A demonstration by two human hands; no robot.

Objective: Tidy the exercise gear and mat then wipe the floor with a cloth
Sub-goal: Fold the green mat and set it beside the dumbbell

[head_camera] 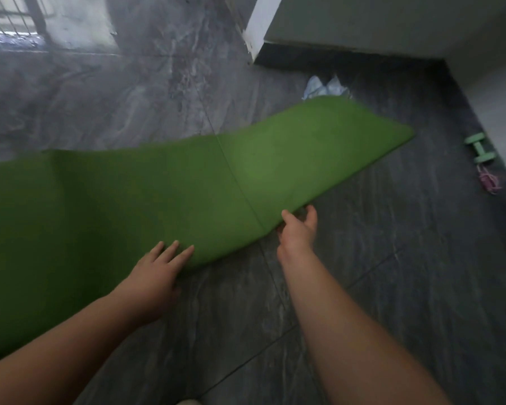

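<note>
Head view is showing a green yoga mat [129, 200] lying across the dark tiled floor [362, 273]. At its near edge, the left hand [155, 276] is resting flat on top with straight fingers, likely to keep the mat from sliding. Next, the right hand [298, 232] is curling under the raised edge, probably lifting it to fold or roll. Behind the far end a white cloth [324, 87] is waiting. By the right wall, a green dumbbell [479, 147] and pink rope [490, 179] are lying untidied.

Green mat [164, 197], marbled grey floor [362, 287]
</note>
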